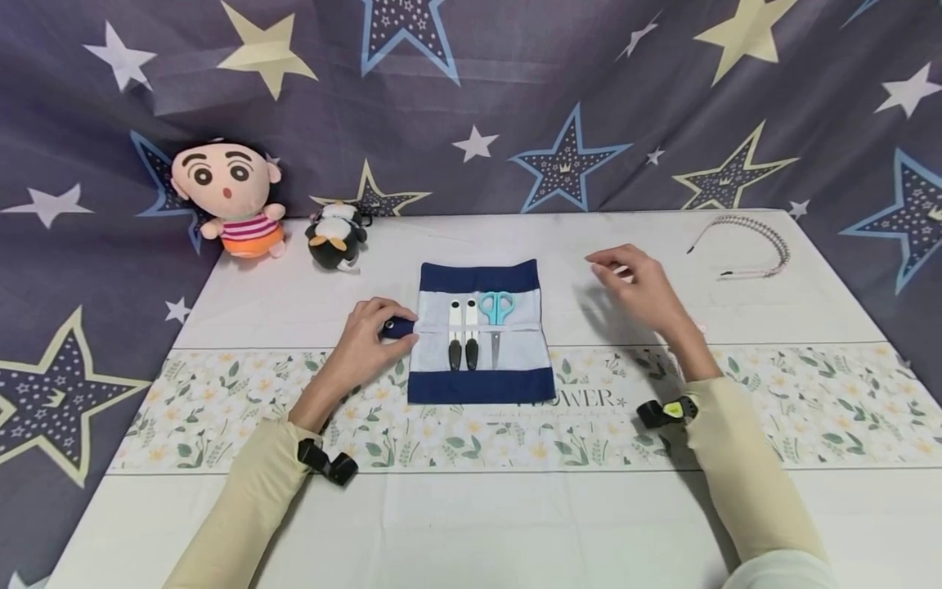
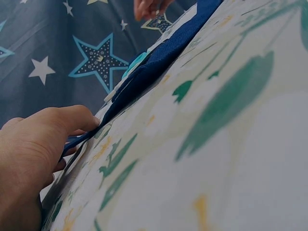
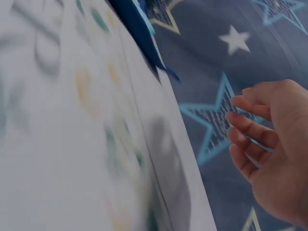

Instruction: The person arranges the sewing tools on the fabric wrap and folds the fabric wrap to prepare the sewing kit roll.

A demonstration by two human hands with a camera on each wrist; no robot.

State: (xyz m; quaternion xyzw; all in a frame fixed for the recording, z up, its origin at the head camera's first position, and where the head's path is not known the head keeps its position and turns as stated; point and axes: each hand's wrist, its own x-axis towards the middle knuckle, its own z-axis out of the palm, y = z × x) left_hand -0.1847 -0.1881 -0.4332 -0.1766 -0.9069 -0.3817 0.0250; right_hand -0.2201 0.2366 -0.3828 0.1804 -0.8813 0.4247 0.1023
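A navy and pale grey fabric tool roll [image 1: 515,386] lies unfolded in the middle of the table. Under its elastic band sit teal-handled scissors [image 1: 496,307] and two slim white tools with black lower ends [image 1: 455,315]. At the roll's left edge, my left hand [image 1: 368,331] pinches the fabric beside a navy snap tab [image 1: 398,329]; the left wrist view shows thumb and fingers on either side of the blue edge [image 2: 79,139]. My right hand [image 1: 639,286] hovers to the right of the roll, fingers loosely bent and holding nothing, as the right wrist view also shows.
A plush doll in a striped top [image 1: 234,200] and a small penguin plush [image 1: 335,236] stand at the back left. Toward the back right lies a headband [image 1: 765,233]. A star-patterned curtain [image 1: 471,106] rises behind the table, whose cloth [image 1: 471,523] carries a flower-printed strip.
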